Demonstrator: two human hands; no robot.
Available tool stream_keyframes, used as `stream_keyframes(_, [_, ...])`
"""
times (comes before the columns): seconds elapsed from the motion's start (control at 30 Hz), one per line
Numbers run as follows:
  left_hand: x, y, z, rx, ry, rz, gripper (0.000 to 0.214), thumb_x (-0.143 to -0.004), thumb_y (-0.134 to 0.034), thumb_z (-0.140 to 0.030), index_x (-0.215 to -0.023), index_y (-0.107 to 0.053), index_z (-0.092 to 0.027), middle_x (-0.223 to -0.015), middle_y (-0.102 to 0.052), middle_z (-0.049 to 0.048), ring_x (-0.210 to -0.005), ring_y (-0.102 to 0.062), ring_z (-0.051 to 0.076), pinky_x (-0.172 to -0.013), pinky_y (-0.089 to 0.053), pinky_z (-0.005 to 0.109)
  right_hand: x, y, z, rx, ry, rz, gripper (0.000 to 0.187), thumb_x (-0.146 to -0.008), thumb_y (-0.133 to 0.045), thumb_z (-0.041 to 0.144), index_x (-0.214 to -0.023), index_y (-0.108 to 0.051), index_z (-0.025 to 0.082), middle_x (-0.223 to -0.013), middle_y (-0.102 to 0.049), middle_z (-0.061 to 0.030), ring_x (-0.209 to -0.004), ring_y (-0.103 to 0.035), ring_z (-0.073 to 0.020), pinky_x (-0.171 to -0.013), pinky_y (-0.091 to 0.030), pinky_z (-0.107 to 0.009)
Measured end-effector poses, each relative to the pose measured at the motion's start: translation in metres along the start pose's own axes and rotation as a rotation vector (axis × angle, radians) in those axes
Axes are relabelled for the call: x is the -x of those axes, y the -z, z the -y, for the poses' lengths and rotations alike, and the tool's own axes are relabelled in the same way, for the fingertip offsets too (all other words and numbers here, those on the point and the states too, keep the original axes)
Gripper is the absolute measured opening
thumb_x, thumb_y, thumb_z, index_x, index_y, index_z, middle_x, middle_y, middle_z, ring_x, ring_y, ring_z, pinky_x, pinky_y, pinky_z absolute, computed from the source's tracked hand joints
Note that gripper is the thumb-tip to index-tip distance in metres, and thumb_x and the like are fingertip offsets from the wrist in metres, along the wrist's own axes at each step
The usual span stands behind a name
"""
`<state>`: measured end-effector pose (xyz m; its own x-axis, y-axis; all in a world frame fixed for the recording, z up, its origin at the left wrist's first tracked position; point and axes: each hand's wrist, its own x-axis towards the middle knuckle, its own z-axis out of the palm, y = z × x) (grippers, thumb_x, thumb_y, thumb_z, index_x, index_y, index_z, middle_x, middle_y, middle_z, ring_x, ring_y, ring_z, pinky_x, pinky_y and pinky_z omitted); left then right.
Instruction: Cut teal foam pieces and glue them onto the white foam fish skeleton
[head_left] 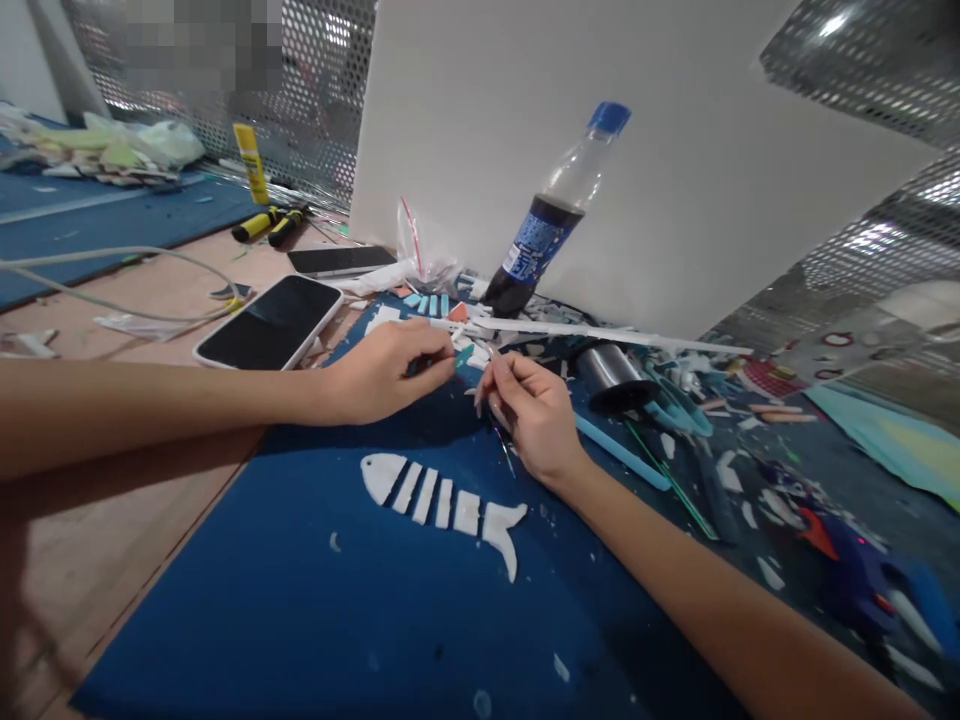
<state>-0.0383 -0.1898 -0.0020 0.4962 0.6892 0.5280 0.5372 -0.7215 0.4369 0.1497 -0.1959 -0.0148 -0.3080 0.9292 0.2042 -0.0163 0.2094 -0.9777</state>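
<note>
My left hand pinches a small teal-green piece between thumb and fingertips. Close beside it, my right hand is closed around a slender, thin tool, whose lower end sticks out beneath the fingers; its exact kind is hidden by the grip. Both hands hover over a dark blue mat. Below them on the mat lies a flat white fish shape, cut into several separate strips, with a head that has a small hole and a forked tail.
A tilted cola bottle stands behind the hands amid scraps. Phones, cutters and a yellow glue stick are at left. To the right lie a spool of clear line, blue scissors and a blue glue gun.
</note>
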Motion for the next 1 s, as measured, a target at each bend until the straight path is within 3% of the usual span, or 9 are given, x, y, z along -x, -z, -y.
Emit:
stream_keyframes(0.17, [-0.003, 0.0, -0.003, 0.507, 0.265, -0.101, 0.017, -0.079, -0.058, -0.027, -0.07, -0.057, -0.013, -0.063, -0.053, -0.0015, -0.054, -0.044, 0.006, -0.051, -0.035, 0.019, -0.002, 0.001, 0.0, -0.119, -0.057, 0.044, 0.026, -0.083, -0.057, 0.037, -0.069, -0.059, 0.016, -0.041, -0.039, 0.0084, -0.033, -0.03, -0.003, -0.041, -0.027, -0.021])
stream_keyframes(0.4, [-0.003, -0.008, -0.004, 0.705, 0.493, -0.108, 0.028, -0.088, -0.044, -0.027, -0.063, -0.044, -0.015, -0.055, -0.036, -0.0054, -0.047, -0.03, 0.004, -0.044, -0.027, 0.017, -0.003, 0.004, 0.002, -0.156, -0.113, 0.122, 0.028, -0.085, -0.055, 0.036, -0.064, -0.057, 0.016, -0.034, -0.032, 0.0092, -0.033, -0.025, -0.0039, -0.041, -0.023, -0.022])
stream_keyframes(0.67, [-0.006, -0.009, -0.005, 0.853, 0.493, 0.016, 0.025, -0.088, -0.044, -0.022, -0.064, -0.044, -0.015, -0.057, -0.036, -0.0052, -0.048, -0.031, 0.005, -0.046, -0.027, 0.017, 0.001, 0.004, 0.006, -0.174, -0.202, 0.256, 0.032, -0.085, -0.054, 0.036, -0.061, -0.055, 0.015, -0.037, -0.036, 0.0074, -0.035, -0.022, -0.0033, -0.04, -0.015, -0.023])
stream_keyframes(1.0, [-0.006, -0.008, -0.003, 0.782, 0.449, 0.056, 0.03, -0.089, -0.042, -0.021, -0.06, -0.041, -0.015, -0.054, -0.035, -0.0054, -0.048, -0.03, 0.005, -0.046, -0.025, 0.018, 0.002, 0.004, 0.007, -0.205, -0.171, 0.298, 0.029, -0.086, -0.053, 0.032, -0.063, -0.055, 0.015, -0.044, -0.039, 0.0066, -0.035, -0.021, -0.0022, -0.038, -0.011, -0.022])
